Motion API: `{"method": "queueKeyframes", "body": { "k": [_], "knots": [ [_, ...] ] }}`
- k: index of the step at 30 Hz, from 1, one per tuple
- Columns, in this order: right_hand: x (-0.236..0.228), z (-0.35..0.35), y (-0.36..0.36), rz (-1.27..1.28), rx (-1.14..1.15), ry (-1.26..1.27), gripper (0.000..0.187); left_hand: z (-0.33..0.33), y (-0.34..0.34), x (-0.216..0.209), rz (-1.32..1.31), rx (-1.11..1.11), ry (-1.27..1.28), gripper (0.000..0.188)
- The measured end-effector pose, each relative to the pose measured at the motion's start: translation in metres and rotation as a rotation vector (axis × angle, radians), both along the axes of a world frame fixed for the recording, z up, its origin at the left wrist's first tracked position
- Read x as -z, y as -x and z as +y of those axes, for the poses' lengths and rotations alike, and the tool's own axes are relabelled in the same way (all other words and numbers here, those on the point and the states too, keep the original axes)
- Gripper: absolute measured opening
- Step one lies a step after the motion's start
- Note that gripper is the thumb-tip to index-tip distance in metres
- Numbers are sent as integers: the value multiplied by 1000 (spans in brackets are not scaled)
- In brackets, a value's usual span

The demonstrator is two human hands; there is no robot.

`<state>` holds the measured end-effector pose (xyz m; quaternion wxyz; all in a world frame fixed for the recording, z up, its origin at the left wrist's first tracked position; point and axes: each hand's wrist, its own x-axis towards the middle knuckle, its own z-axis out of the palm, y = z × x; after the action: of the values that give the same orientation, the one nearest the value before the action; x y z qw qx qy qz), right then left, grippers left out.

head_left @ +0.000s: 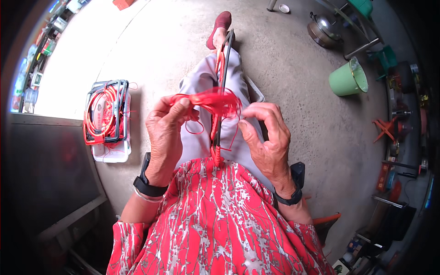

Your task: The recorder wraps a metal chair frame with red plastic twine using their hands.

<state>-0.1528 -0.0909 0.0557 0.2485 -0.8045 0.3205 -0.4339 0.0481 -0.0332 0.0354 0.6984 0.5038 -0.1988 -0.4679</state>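
Note:
My left hand pinches a loose bundle of thin red cord between thumb and fingers, in front of my lap. The bundle's far end is blurred and loops toward my right hand. That hand is open, with thumb and index finger bent and slightly apart beside the loops; a thin strand hangs next to the thumb tip. Beneath the bundle, a narrow black frame runs lengthwise between my legs. Red cord wrapping covers its near end, against my shirt.
On the floor at left, black frames with red cord lie on a white plastic tub. A dark panel stands nearer. At right are a green bucket, a lidded metal pot and cluttered shelving.

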Motion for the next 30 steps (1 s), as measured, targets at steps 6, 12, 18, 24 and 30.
{"method": "queueKeyframes", "body": {
  "k": [6,12,18,24,30],
  "knots": [
    [25,24,-1,6,-98,-328,11,11,-4,24,125,-89,-86,14],
    [27,22,-2,17,-96,-387,10,14,-6,20,196,-69,-78,13],
    [28,25,-9,14,-139,-458,8,15,-7,13,183,-68,-40,14],
    [54,36,-16,30,-196,-606,11,20,-4,19,220,-58,-63,15],
    [57,36,-14,-42,-203,-771,17,21,-22,13,269,-49,38,17]
  ]
}}
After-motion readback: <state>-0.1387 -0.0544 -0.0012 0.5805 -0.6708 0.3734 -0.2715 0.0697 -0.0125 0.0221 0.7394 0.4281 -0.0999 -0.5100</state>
